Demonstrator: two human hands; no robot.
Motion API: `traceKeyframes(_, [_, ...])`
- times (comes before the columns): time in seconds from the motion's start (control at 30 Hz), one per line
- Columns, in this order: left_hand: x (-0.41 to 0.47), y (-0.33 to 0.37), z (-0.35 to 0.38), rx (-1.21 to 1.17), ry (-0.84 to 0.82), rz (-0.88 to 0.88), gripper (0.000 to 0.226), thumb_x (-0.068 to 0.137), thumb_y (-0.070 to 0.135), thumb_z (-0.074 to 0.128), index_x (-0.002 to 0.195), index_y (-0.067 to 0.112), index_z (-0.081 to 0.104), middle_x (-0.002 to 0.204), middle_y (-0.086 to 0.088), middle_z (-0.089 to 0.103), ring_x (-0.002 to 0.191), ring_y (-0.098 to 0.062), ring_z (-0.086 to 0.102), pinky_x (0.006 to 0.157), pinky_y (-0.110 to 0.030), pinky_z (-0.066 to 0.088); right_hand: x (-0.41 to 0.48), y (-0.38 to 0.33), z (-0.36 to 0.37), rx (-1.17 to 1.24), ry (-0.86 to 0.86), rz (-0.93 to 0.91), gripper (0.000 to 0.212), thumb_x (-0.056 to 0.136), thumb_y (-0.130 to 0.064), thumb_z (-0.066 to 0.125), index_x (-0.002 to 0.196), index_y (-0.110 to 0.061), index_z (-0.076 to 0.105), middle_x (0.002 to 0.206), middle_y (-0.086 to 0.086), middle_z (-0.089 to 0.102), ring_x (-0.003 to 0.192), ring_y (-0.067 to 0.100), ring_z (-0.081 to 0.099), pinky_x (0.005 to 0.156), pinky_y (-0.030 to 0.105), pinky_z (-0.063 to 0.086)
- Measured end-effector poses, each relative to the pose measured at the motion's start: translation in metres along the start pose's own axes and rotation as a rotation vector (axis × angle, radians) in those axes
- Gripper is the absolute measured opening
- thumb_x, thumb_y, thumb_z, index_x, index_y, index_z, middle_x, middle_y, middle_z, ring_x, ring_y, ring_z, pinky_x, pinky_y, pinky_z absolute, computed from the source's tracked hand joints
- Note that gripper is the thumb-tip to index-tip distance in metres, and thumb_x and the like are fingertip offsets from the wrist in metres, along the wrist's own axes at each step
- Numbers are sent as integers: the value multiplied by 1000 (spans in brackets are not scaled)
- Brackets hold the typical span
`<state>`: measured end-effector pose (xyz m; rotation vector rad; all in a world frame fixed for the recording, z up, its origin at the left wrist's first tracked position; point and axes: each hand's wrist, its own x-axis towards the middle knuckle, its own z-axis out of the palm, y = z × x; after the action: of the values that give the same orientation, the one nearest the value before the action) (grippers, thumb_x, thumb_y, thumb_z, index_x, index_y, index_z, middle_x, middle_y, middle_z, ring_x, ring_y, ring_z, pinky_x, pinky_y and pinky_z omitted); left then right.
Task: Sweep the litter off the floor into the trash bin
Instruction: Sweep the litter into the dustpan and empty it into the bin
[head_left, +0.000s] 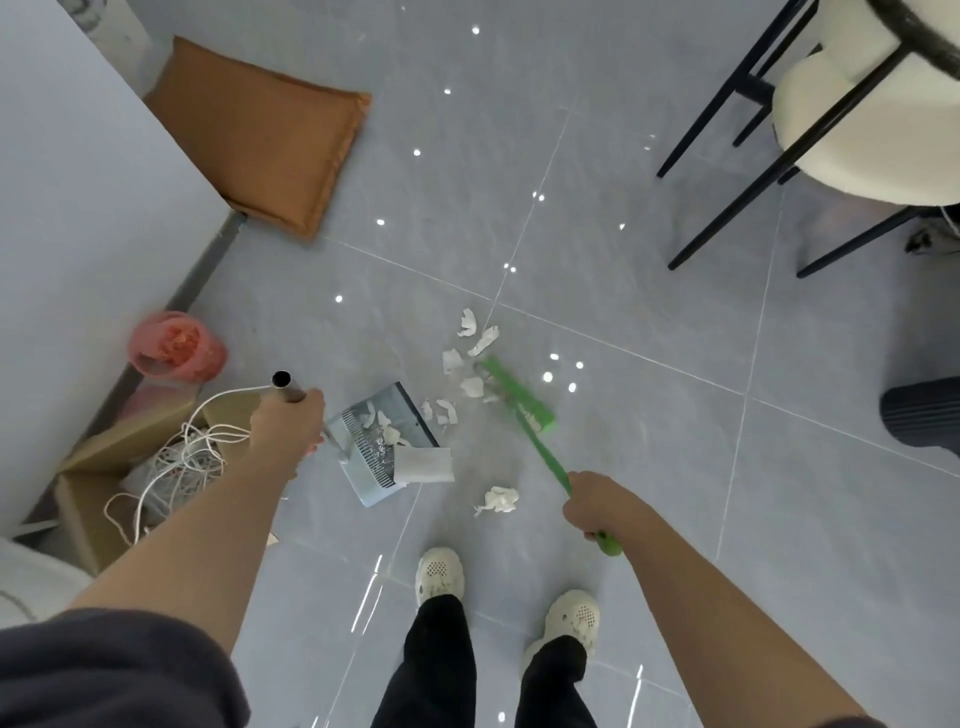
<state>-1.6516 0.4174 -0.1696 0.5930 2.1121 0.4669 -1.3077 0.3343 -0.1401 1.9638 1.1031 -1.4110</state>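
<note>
Left hand (288, 423) is clenched round the metal handle (285, 388) of a blue-grey dustpan (363, 486). The pan stands on the grey tiled floor (649, 467) with its mouth toward the broom. In the pan: several white paper bits against the comb teeth, plus a flat folded white sheet (423, 464) lying across its near edge. Right hand (592, 506) grasps the green broom (519, 405) by its handle, with the head down on the floor just right of the pan. Loose paper scraps (470, 358) lie around the broom head and between it and the pan mouth. One crumpled wad (500, 500) sits apart, nearer the feet. Pink trash bin (176, 345) stands left of the pan by the wall, with something reddish-orange inside, too blurred to tell what. Open cardboard box (85, 493) next to the bin holds a tangle of white cord (171, 467). Orange cushion (265, 135) lies on the floor further off. White-seated chair (852, 130) with black legs is at upper right.
</note>
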Motion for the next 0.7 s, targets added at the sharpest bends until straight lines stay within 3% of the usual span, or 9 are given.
traceKeyframes(0.1, [-8, 13, 4, 34, -23, 53, 26, 77, 27, 57, 64, 6, 60, 55, -13, 61, 59, -35, 67, 72, -46, 59, -12, -16, 24, -58, -73, -54, 46, 94, -10, 37, 140, -11, 38, 79, 1, 47, 57, 11, 50, 45, 21, 40])
traceKeyframes(0.27, [-13, 20, 17, 60, -99, 98, 21, 74, 24, 56, 63, 7, 60, 52, -12, 57, 56, -31, 58, 68, -42, 55, -35, -12, 23, -49, -138, -98, 42, 89, -7, 36, 130, -12, 44, 75, 3, 48, 52, 12, 47, 46, 22, 38])
traceKeyframes(0.47, [-50, 28, 34, 71, -171, 162, 20, 72, 26, 54, 67, 8, 63, 57, -12, 58, 62, -29, 59, 66, -43, 54, -79, 38, 11, -13, -15, -51, 49, 93, -9, 37, 141, -19, 38, 86, 2, 50, 62, 11, 51, 52, 21, 44])
traceKeyframes(0.6, [-103, 49, 47, 90, -221, 231, 22, 74, 24, 54, 73, 4, 65, 60, -12, 62, 60, -30, 61, 75, -52, 59, -112, 80, 14, 59, 75, -7, 57, 93, -8, 36, 148, -21, 29, 103, 4, 51, 63, 11, 53, 49, 20, 44])
traceKeyframes(0.7, [-147, 63, 58, 84, -250, 280, 20, 75, 25, 54, 74, 7, 62, 63, -12, 63, 61, -31, 63, 77, -51, 59, -143, 112, 15, 119, 112, 9, 56, 94, -8, 35, 148, -20, 28, 102, 3, 49, 62, 11, 53, 47, 20, 42])
